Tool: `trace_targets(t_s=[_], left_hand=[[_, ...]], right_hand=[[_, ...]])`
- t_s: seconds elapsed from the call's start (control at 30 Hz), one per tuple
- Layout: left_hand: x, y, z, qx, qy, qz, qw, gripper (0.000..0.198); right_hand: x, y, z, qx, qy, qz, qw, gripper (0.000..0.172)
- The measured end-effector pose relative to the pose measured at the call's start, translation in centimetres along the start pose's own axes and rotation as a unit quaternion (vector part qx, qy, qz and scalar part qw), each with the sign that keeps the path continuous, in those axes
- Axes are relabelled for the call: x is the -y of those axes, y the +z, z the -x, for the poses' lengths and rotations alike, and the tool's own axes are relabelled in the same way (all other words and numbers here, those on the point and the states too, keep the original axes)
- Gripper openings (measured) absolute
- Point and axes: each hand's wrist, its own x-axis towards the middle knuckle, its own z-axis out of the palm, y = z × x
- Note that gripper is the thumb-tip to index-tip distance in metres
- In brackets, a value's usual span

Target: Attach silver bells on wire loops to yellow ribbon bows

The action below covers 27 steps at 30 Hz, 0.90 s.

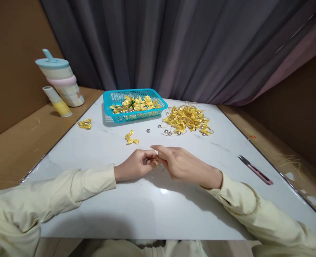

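My left hand [135, 165] and my right hand [179, 163] meet at the middle of the white table [152, 203], fingers pinched together around a small yellow ribbon piece [155, 162] that is mostly hidden between them. Two loose yellow ribbon bows [131, 137] lie just beyond the hands. A small silver bell [148, 131] sits further back. A heap of yellow bows with gold cord and bells [186, 120] lies at the back right. A blue plastic basket [134, 104] holding finished yellow bows stands at the back centre.
Pink-handled thread snips [255, 170] lie near the table's right edge. A single yellow bow [85, 124] rests at the left edge. A lidded cup with a straw [62, 79] and a small tube [57, 101] stand on the wooden ledge at left. A grey curtain hangs behind.
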Motion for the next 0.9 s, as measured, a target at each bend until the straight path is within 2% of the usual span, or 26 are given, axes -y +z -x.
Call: trace_targets(t_s=[0.13,0.3,0.37,0.53,0.67,0.9], left_hand=[[0.0,0.1,-0.1,-0.008,-0.001,0.013,1.000,0.011],[0.1,0.1,-0.1,-0.004,-0.003,0.007,1.000,0.018],[0.1,0.0,-0.1,0.000,-0.002,-0.005,1.000,0.018],[-0.2,-0.1,-0.1,0.005,-0.005,-0.010,1.000,0.024],[-0.4,0.0,-0.1,-0.003,-0.027,-0.012,1.000,0.021],[-0.6,0.0,-0.1,-0.003,-0.036,-0.012,0.999,0.020]], right_hand=[[-0.2,0.4,0.1,-0.047,-0.010,-0.064,0.997,0.043],[-0.1,0.5,0.2,-0.089,0.039,-0.113,0.989,0.020],[0.0,0.3,0.2,-0.126,0.055,-0.119,0.983,0.016],[0.4,-1.1,0.1,-0.313,0.020,-0.091,0.945,0.037],[0.8,-2.7,-0.1,-0.349,0.008,-0.080,0.934,0.045],[0.3,-3.9,0.5,-0.402,0.061,-0.035,0.913,0.038]])
